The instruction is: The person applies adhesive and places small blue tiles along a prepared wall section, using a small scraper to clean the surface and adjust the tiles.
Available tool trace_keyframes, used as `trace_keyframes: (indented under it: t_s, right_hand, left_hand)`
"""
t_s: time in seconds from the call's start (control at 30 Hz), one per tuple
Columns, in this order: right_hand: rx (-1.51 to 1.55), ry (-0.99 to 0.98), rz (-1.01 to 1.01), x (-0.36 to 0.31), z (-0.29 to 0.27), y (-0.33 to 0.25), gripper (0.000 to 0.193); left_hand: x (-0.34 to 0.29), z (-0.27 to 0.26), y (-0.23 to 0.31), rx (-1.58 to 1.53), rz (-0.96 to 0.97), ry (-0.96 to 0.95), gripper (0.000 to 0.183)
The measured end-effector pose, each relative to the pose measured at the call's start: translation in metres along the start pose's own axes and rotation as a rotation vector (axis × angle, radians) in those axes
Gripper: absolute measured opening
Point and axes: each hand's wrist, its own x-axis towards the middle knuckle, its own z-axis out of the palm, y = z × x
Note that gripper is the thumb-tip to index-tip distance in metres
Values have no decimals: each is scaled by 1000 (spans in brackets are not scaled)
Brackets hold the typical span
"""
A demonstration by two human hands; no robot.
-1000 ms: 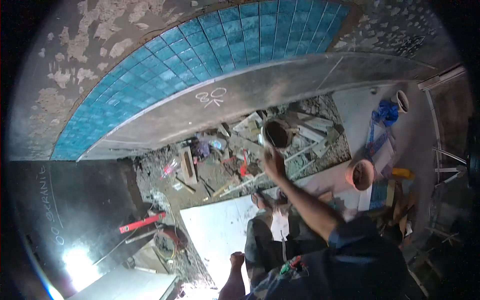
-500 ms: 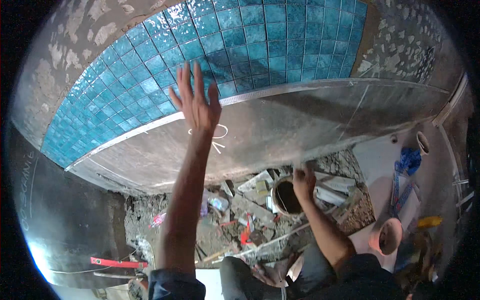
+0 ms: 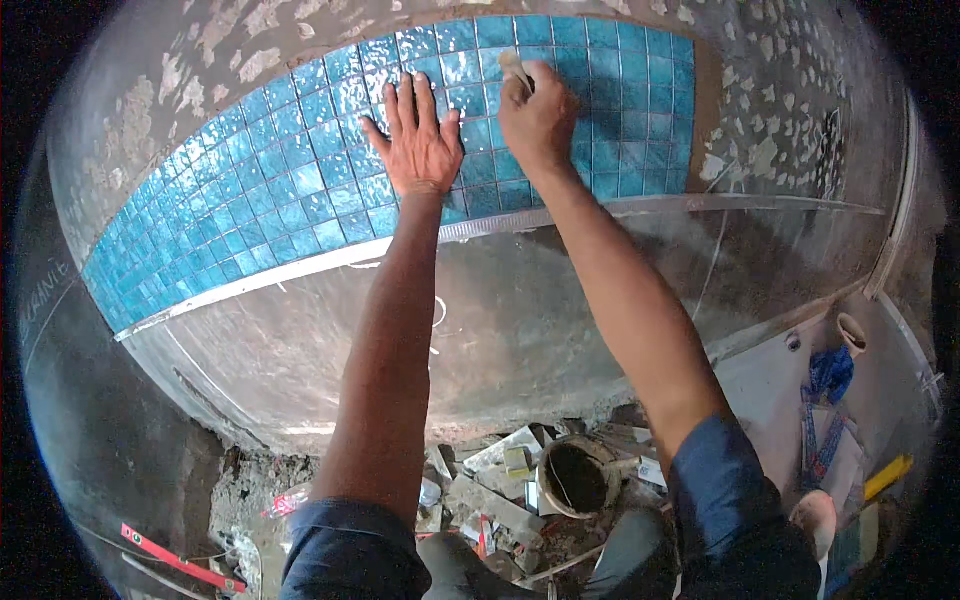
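Blue-green square mosaic tiles [image 3: 300, 180] cover a curved band of the wall in front of me. My left hand [image 3: 420, 150] lies flat on them with its fingers spread and holds nothing. To its right, my right hand [image 3: 540, 112] is closed around a small brush-like tool [image 3: 510, 63]. Its pale yellowish tip is at the upper tile rows; the fingers hide most of the rest. A perforated metal edge strip [image 3: 500, 224] runs beneath the tiles, below both wrists.
Below the wall stands a bucket [image 3: 577, 480] with dark contents, among rubble and tile offcuts [image 3: 495, 505]. A red spirit level [image 3: 180, 558] is at the lower left. At the right are a blue cloth or bag [image 3: 830, 375], a pinkish bucket [image 3: 815, 522] and a yellow object [image 3: 888, 477].
My right hand has risen from beside the bucket to the upper tiles. My left hand, blurred before, now rests flat on the tiles. The view has shifted slightly.
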Motion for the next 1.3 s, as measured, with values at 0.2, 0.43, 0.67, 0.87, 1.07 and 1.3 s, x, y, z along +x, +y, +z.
trace_keyframes:
  t_s: [0.2, 0.43, 0.67, 0.87, 1.07, 1.3]
  right_hand:
    - [-83, 55, -24, 13, 33, 16, 12]
    - [-53, 107, -3, 16, 39, 16, 12]
    - [46, 89, 223, 16, 17, 28, 21]
    - [137, 126, 123, 25, 10, 55, 22]
    - [152, 83, 216, 19, 16, 46, 20]
    - [30, -8, -48, 29, 4, 45, 15]
  left_hand:
    - [-1, -5, 2, 7, -19, -20, 69]
    - [-3, -5, 4, -13, -14, -6, 68]
    - [-5, -5, 0, -25, -25, 6, 67]
    - [48, -7, 12, -182, 217, 184, 52]
    - [110, 0, 15, -179, 327, 258, 50]
    - [105, 7, 17, -83, 311, 233, 49]
